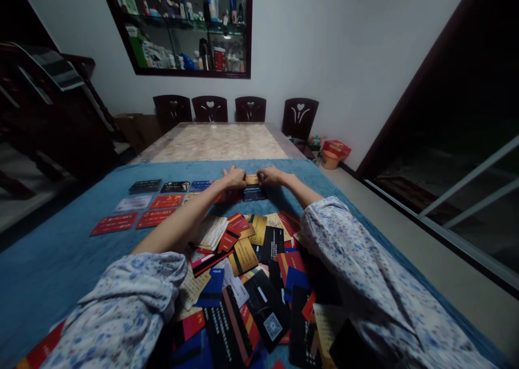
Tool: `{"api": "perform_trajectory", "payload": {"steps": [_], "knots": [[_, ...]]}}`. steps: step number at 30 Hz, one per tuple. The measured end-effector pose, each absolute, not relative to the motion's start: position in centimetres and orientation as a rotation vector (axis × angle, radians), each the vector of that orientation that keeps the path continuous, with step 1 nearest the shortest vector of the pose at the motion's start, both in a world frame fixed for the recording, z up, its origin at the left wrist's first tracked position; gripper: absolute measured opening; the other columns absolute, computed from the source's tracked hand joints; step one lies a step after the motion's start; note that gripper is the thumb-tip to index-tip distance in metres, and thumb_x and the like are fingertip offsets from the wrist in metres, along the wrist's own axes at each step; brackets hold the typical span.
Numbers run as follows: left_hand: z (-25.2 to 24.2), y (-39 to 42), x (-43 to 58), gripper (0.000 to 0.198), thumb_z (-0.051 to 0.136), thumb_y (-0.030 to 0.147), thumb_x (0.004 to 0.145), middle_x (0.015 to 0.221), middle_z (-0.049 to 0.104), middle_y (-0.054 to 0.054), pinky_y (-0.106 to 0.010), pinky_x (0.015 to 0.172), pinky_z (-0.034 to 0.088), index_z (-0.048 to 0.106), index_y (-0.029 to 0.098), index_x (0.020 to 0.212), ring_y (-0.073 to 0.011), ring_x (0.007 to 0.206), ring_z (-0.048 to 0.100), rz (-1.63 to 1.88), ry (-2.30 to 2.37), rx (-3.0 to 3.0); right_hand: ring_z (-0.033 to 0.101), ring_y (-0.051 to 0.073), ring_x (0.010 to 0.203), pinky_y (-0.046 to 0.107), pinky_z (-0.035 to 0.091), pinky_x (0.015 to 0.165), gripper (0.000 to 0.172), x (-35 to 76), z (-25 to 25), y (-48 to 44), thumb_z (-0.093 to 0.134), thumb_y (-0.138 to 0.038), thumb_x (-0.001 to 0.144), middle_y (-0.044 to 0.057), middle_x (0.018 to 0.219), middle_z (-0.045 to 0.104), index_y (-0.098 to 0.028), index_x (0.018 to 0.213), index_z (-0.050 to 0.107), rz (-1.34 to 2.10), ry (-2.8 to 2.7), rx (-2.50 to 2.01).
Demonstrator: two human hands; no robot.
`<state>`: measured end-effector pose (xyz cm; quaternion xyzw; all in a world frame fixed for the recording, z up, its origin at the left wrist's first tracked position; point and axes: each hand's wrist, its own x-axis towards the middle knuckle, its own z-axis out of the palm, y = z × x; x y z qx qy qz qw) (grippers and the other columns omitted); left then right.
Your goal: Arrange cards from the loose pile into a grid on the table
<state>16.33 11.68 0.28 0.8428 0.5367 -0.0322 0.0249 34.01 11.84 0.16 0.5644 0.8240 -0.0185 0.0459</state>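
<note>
Both arms stretch out over the blue cloth. My left hand (pixel 235 177) is closed on the left end of a gold card (pixel 252 179), its thumb side toward the card. The right end of that card is pinched by my right hand (pixel 272 175). Just below it on the cloth lies a dark card (pixel 254 195). A loose heap of cards, among them a black card with a square code (pixel 265 309), a gold card with a dark stripe (pixel 244 255) and a blue card (pixel 213 288), spreads between my forearms. My left forearm hides part of the laid-out cards.
Left of my arm, cards lie in rows, including a red card (pixel 114 224), a pale card (pixel 133 203) and a dark stack (pixel 146 186). The blue cloth (pixel 60 250) covers the near part of the marble-topped table (pixel 227 142). Chairs (pixel 300 117) stand at the far end.
</note>
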Motion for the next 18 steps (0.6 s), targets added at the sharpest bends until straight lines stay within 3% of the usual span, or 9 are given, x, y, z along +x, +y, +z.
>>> {"api": "perform_trajectory", "payload": {"steps": [12,18], "knots": [[-0.11,12.36,16.35,0.034,0.06,0.022,0.074,0.118,0.068,-0.014,-0.059,0.102,0.04,0.074,0.017,0.105,-0.0377,0.125,0.046,-0.178,1.632,2.595,0.069,0.02,0.104,0.019,0.048,0.079,0.048,33.43,0.58,11.44,0.071,-0.024,0.081,0.006,0.117,0.074,-0.021,0.129,0.068,-0.151,2.469,1.739],[-0.2,12.5,16.29,0.036,0.062,0.025,0.073,0.12,0.068,-0.015,-0.062,0.102,0.041,0.074,0.017,0.106,-0.0391,0.124,0.046,-0.202,1.608,2.651,0.068,0.02,0.104,0.019,0.047,0.076,0.039,33.02,0.81,11.23,0.068,-0.021,0.082,0.008,0.119,0.074,-0.018,0.121,0.072,-0.164,2.462,1.687]]}}
